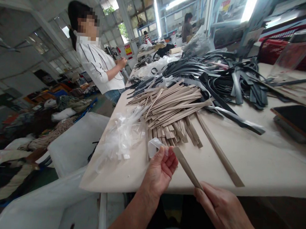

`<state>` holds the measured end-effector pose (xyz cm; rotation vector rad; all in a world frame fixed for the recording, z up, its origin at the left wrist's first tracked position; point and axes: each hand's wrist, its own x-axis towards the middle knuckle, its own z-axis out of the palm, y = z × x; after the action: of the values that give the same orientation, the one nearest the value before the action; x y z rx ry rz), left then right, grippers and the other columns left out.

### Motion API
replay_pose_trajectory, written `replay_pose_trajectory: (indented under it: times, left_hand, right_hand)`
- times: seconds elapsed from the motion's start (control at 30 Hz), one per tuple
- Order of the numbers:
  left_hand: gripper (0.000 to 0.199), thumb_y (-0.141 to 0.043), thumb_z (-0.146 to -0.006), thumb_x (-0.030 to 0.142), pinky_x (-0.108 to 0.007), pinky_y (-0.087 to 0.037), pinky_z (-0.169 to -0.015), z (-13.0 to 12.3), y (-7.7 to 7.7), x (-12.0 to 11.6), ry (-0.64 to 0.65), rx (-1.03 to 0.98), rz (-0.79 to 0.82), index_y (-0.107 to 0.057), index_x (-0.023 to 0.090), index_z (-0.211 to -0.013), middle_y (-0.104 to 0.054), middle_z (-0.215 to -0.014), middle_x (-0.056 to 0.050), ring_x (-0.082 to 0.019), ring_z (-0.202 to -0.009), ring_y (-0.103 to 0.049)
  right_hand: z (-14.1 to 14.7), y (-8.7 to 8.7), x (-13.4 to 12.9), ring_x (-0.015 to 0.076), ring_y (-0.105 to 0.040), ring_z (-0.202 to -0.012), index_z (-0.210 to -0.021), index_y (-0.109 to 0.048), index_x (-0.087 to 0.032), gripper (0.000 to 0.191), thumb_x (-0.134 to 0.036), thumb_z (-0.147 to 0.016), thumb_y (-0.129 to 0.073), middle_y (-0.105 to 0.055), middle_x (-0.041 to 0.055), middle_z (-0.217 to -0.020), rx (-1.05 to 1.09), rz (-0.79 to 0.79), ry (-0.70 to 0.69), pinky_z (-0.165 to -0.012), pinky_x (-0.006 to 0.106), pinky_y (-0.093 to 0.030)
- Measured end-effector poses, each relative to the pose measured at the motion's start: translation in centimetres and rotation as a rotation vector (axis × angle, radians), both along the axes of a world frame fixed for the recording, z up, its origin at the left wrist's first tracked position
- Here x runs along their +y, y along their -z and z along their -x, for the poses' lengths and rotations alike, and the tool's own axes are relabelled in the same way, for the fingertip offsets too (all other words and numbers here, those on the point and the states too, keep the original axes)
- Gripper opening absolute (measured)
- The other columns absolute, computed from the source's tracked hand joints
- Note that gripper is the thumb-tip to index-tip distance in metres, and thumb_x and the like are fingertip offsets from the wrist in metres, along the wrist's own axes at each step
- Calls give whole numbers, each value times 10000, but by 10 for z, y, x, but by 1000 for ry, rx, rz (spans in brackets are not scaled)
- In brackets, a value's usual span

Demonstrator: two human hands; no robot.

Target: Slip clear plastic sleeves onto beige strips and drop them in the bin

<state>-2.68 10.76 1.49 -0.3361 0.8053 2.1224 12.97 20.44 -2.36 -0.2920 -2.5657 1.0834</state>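
Observation:
Between finger and thumb, my left hand (162,171) pinches a piece of clear film (154,146) at the front of the table. My right hand (215,202) grips the lower end of a beige strip (187,167), whose upper end reaches close to my left fingertips. Beyond my hands lies a heap of beige strips (171,105). One separate beige strip (218,150) rests on the table to the right of the heap. Left of the heap is a loose pile of clear film pieces (124,133).
Black strips (218,77) are heaped at the back of the table (275,165). A dark phone (299,119) and a clear jar (293,54) sit on the right. White bins (75,140) stand left, below the table edge. A person in white (98,65) stands beyond them.

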Motion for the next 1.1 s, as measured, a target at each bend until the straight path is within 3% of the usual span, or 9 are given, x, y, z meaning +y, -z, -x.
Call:
replay_pose_trajectory:
  times: [0.77, 0.87, 1.0, 1.1]
  left_hand:
    - [294, -860, -615, 306, -261, -554, -730, -1, 7, -5, 55, 108, 60, -706, 147, -809, -752, -849, -49, -159, -771, -702]
    - [312, -865, -604, 318, -249, -547, -703, -8, 12, -7, 104, 176, 97, -713, 136, -806, -746, -816, -49, -154, -731, -697]
    - [310, -852, -623, 337, -238, -530, -679, -25, 19, -7, 202, 257, 125, -720, 105, -782, -735, -794, -71, -144, -692, -677]
    - [293, -843, -633, 342, -236, -517, -696, -23, 15, -7, 179, 320, 132, -726, 109, -770, -732, -791, -71, -139, -702, -665]
  right_hand:
    - [5, 16, -3, 148, -550, -521, -714, -478, -216, 317, -265, -1002, -355, -547, -5, -614, 49, -278, -34, -536, 289, -297]
    - [5, 12, -2, 165, -562, -543, -718, -499, -215, 346, -323, -1009, -344, -564, 4, -622, -37, -174, -65, -537, 289, -316]
    - [13, -2, 1, 157, -542, -515, -690, -501, -216, 454, -436, -1012, -270, -562, 2, -601, -146, 175, -110, -509, 262, -372]
    - [17, -6, -1, 150, -553, -521, -753, -523, -213, 457, -488, -1001, -254, -584, 2, -659, -157, 383, -148, -519, 253, -424]
